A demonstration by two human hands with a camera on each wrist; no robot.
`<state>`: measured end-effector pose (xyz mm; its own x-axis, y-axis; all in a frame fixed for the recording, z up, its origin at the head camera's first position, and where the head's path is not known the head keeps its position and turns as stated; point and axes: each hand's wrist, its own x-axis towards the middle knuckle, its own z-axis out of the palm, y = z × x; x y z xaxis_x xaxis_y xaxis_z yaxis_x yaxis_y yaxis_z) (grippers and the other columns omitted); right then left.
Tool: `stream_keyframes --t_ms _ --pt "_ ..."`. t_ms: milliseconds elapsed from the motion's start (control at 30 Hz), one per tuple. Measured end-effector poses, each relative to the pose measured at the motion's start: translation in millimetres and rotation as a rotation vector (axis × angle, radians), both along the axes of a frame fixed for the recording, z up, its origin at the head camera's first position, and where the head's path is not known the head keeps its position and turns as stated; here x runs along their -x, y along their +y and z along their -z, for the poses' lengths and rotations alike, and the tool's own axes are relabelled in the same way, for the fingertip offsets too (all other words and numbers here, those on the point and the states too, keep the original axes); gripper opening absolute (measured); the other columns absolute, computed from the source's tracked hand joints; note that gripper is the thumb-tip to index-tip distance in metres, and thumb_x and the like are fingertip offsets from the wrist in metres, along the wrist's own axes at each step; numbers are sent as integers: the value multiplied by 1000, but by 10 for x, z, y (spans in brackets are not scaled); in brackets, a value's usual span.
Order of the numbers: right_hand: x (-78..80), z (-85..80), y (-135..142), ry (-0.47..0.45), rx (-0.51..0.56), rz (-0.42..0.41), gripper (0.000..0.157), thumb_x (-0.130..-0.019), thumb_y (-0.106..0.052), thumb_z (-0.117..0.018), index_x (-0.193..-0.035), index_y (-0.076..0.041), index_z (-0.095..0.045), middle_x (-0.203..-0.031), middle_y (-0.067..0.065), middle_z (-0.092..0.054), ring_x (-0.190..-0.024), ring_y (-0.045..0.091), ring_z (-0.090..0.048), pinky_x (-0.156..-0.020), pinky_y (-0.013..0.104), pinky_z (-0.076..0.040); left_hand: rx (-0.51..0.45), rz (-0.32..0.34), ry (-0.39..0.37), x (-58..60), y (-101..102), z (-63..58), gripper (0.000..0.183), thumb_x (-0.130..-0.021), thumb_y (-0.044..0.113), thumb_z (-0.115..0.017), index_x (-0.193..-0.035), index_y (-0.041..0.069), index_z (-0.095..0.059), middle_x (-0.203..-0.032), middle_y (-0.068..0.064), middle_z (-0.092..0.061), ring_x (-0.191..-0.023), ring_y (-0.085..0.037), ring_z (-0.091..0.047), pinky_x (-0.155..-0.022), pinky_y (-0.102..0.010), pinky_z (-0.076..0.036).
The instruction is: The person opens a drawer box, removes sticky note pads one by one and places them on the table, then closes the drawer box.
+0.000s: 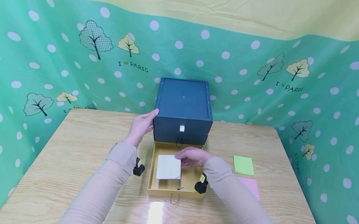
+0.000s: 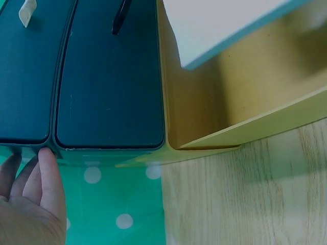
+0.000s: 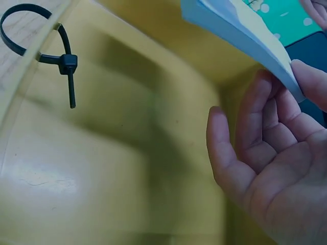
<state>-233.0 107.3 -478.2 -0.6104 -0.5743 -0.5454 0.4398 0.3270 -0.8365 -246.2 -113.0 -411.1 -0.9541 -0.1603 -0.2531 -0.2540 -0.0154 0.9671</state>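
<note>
My right hand (image 1: pixel 192 157) pinches a pale pad of paper notes (image 1: pixel 168 168) by its edge, between thumb and fingers. The pad is held above the floor of a pulled-out yellow drawer (image 1: pixel 175 193), and its light blue side shows in the right wrist view. Against the left side of the dark blue drawer unit (image 1: pixel 185 99) rests my left hand (image 1: pixel 141 125), its fingers (image 2: pixel 50 176) straight along the wall. The yellow drawer sticks out from the bottom of this unit, below blue drawer fronts.
Right of the drawer, a green note pad (image 1: pixel 243 165) and a pink one (image 1: pixel 251 187) lie on the wooden table (image 1: pixel 83 175). A black cable tie (image 3: pixel 64 64) loops through the drawer's front wall. A white pull (image 1: pixel 182 128) juts from the upper blue drawer. Polka-dot cloth hangs behind.
</note>
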Motion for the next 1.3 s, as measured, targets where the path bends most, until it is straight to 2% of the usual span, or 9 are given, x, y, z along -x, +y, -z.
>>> stream_keyframes --t_ms 200,433,733,967,1300 --pt "-18 -22 48 13 18 -12 25 -96 -7 -49 -113 10 -57 -83 1 -65 -78 13 -61 -80 29 -54 6 1 -4 -5 7 -5 65 -85 49 -65 -134 7 -54 -143 -10 -47 -129 -28 -48 -103 -37 -45" --pt "-38 -79 126 -17 81 10 26 -98 -5 -46 -115 13 -55 -85 1 -65 -81 14 -61 -80 30 -54 -4 6 1 -6 3 -7 65 -85 49 -65 -134 7 -53 -144 -10 -47 -130 -28 -47 -103 -37 -45" --pt "-97 -142 221 -4 111 -5 21 -98 -6 -45 -108 5 -60 -86 -1 -67 -82 14 -62 -84 33 -53 -20 11 -12 9 13 -10 64 -86 47 -65 -134 7 -53 -143 -10 -47 -130 -28 -47 -104 -36 -45" --pt "-144 -173 291 3 108 0 21 -98 -7 -46 -108 5 -59 -87 0 -67 -83 14 -63 -79 29 -53 -23 30 -22 14 -9 -45 60 -88 45 -63 -135 9 -53 -144 -11 -46 -130 -28 -47 -103 -37 -45" --pt "-179 -223 458 -7 126 -28 18 -99 -7 -44 -95 -6 -62 -88 0 -66 -84 14 -62 -82 30 -53 -4 73 -25 8 -23 -84 60 -90 46 -61 -137 11 -51 -146 -9 -43 -133 -27 -44 -105 -37 -43"
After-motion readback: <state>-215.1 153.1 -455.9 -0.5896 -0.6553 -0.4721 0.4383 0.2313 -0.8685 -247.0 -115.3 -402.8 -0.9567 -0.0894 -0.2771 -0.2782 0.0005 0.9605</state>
